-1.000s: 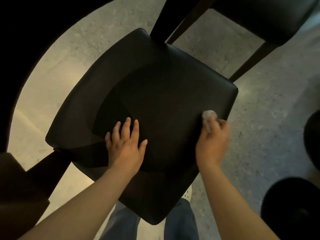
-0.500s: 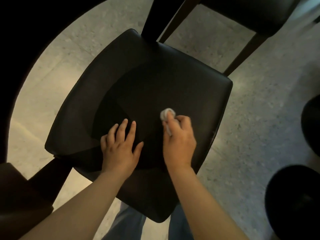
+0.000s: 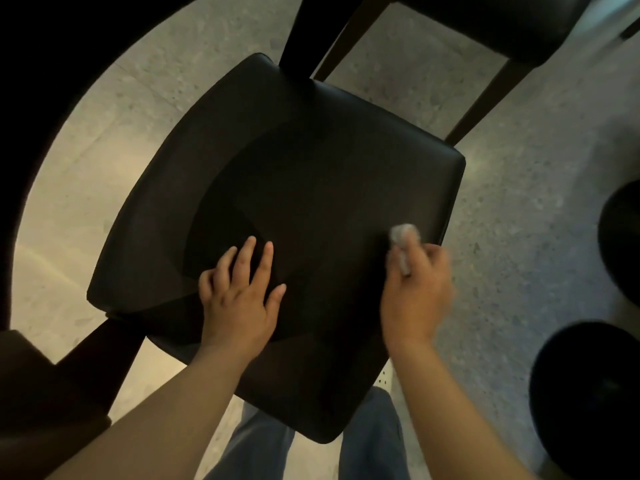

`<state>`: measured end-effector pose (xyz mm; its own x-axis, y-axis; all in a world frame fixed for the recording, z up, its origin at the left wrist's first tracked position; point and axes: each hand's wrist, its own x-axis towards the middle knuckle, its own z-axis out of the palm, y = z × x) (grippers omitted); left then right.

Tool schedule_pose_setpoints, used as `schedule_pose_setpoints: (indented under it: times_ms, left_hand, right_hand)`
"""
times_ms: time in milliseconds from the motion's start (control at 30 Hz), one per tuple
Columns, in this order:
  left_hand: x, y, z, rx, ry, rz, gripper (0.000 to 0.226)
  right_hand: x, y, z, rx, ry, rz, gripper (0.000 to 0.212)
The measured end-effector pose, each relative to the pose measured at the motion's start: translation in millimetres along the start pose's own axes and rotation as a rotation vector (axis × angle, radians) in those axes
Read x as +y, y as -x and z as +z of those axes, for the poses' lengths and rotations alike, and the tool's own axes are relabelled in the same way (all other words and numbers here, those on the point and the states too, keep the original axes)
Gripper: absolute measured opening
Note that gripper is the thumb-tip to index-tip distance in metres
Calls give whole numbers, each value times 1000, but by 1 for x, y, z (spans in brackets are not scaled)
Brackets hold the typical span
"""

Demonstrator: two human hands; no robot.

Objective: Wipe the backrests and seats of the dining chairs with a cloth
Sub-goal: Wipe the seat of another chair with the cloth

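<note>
The right hand [image 3: 414, 289] pinches a small wadded cloth [image 3: 401, 242] against the dark chair seat [image 3: 311, 174] near its right edge, while the left hand [image 3: 239, 296] lies flat on the seat, fingers spread.

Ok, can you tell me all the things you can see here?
chair seat: one, black, middle, under both hands
cloth: one, whitish, wadded, near the seat's right edge
second chair: one, black, top right, partly out of frame
round dark shapes: two, black, right edge; cannot tell what they are
floor: one, speckled grey-beige, all around
jeans: one pair, blue, bottom
left hand: flat on the seat
right hand: grips the cloth
</note>
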<state>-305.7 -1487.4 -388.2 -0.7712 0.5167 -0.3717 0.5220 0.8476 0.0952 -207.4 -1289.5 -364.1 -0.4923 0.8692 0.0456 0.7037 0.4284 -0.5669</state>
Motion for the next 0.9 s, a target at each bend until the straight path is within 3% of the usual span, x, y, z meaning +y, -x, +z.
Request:
schedule_pose_setpoints:
  times_ms: [100, 200, 233, 333, 367, 567, 733, 900]
  left_hand:
    - [-2, -1, 0, -6, 19, 5, 67]
    - [-3, 0, -1, -2, 8, -5, 67]
    - [-3, 0, -1, -6, 8, -4, 67]
    - [-2, 0, -1, 2, 31, -5, 65]
    - [0, 1, -1, 5, 66, -13, 64]
    - [6, 25, -7, 144, 342, -156, 58]
    - [-7, 43, -2, 159, 351, -289, 56]
    - [-15, 43, 4, 43, 221, -282, 59]
  right_hand:
    - [-25, 23, 17, -245, 144, -283, 40]
    - [-8, 14, 18, -308, 256, -393, 43]
    - [5, 7, 13, -272, 265, -344, 39]
    - [34, -24, -5, -88, 122, 126, 31]
    - [35, -29, -8, -68, 93, 184, 33]
    - [-52, 6, 10, -299, 43, -393, 38]
    - [-93, 32, 45, -442, 126, -536, 37]
    - [-67, 45, 57, -606, 266, -740, 47]
